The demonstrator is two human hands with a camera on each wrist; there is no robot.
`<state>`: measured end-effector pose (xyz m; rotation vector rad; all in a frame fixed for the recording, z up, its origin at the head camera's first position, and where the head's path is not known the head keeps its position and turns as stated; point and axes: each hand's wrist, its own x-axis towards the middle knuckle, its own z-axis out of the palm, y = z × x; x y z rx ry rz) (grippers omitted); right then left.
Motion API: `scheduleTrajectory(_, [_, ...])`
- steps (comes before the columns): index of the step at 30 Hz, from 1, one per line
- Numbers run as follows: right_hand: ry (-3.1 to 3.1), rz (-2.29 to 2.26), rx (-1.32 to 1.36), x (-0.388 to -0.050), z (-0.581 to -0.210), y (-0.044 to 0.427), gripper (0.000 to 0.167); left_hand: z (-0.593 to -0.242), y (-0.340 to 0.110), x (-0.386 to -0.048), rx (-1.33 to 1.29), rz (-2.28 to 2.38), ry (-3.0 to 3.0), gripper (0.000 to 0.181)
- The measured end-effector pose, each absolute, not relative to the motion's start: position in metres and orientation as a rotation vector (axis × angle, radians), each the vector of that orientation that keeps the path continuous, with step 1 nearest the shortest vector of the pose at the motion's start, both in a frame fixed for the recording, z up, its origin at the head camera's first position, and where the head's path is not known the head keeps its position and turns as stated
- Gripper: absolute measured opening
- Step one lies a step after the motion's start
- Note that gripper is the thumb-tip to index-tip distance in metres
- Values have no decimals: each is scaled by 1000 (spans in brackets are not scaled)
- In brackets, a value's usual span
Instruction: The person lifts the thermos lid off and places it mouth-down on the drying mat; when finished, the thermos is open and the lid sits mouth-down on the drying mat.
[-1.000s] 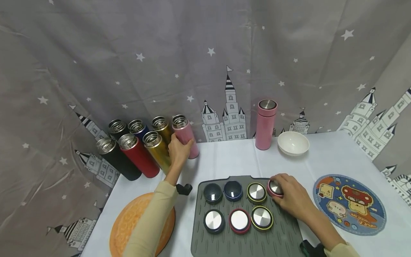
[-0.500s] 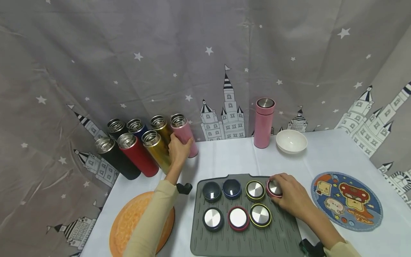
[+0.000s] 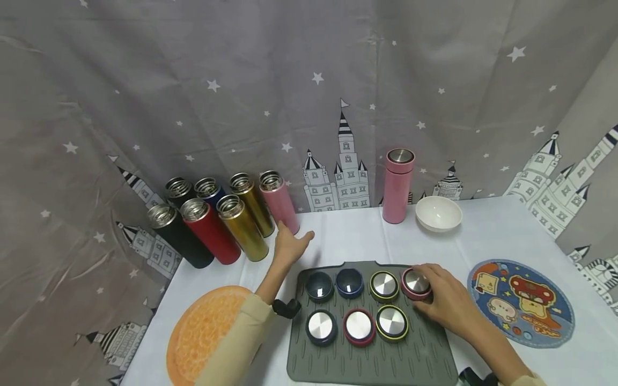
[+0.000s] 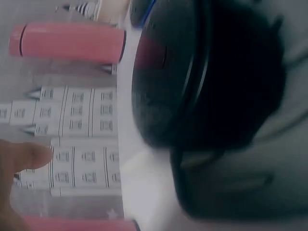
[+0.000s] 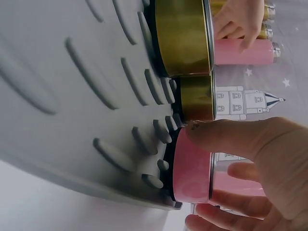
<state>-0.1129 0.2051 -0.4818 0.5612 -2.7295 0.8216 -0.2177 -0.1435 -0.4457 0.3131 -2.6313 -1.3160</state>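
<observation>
Beside an uncapped pink vacuum bottle, my left hand has its thumb spread and grips nothing. The bottle stands upright at the right end of a group of uncapped bottles. My right hand holds a pink-rimmed bottle lid at the back right of the grey ribbed mat. In the right wrist view, the thumb lies on one side of the pink lid and fingers lie at the other. Several more lids stand in two rows, including a yellow-rimmed lid left of the pink one.
A capped pink bottle and a white bowl stand at the back. A round orange mat lies at left, partly under the left sleeve. At right is a blue cartoon mat. A grey printed curtain hangs behind the table.
My left hand has let go of the uncapped pink bottle and moved toward me and right. My right hand has shifted slightly right, showing more of the pink lid.
</observation>
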Motion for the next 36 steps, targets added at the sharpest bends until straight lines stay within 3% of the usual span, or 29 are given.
scheduleTrajectory(6, [-2754, 835, 507, -101, -480, 210, 69, -439, -125, -221, 139, -1365, -2653, 74])
scheduleTrajectory(9, [-2726, 833, 475, -93, -481, 212, 66, -433, -116, -225, 35, -1367, -2666, 70])
scheduleTrajectory(22, [-2540, 764, 463, -43, -498, 213, 60, -404, -62, -260, -259, -1437, -2693, 72])
scheduleTrajectory(36, [-2633, 669, 461, -23, -512, 206, 52, -403, 10, -308, -371, -1584, -2625, 80])
